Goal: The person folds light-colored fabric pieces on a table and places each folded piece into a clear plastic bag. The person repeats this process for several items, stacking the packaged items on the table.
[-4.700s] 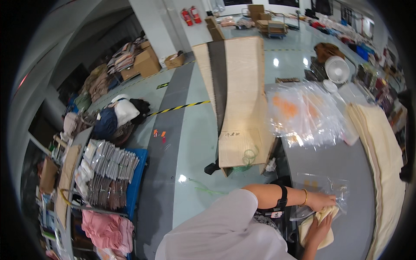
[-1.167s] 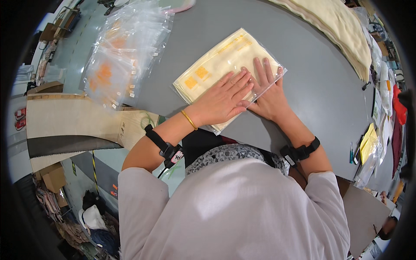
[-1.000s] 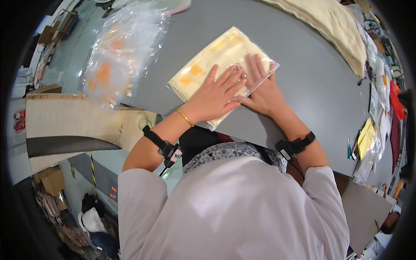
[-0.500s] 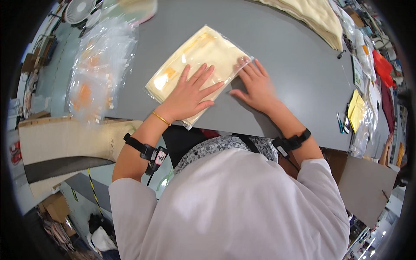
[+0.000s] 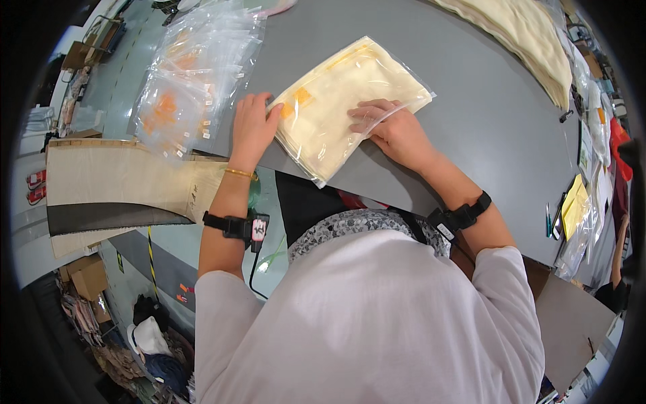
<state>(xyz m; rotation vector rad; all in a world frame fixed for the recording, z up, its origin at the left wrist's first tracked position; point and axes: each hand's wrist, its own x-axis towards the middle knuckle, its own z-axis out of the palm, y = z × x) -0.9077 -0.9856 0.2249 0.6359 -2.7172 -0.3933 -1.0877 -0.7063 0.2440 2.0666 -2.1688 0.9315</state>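
Bag [image 5: 323, 151] of cloth [image 5: 350, 81] is lying on table [image 5: 484, 128], left hand [image 5: 253, 128] resting half-spread at its left corner, right hand [image 5: 397, 138] lying bent-fingered partly inside, pinch indeterminable.

- We see one clear, glossy plastic bag [image 5: 343, 97] lying flat and askew on the grey table [image 5: 498, 135], its long sides slanting from lower left to upper right.
- Within it we find cream cloth [image 5: 323, 128], folded to a rectangle that nearly fills the bag.
- We note yellow-orange printed blocks near the bag's left corner.
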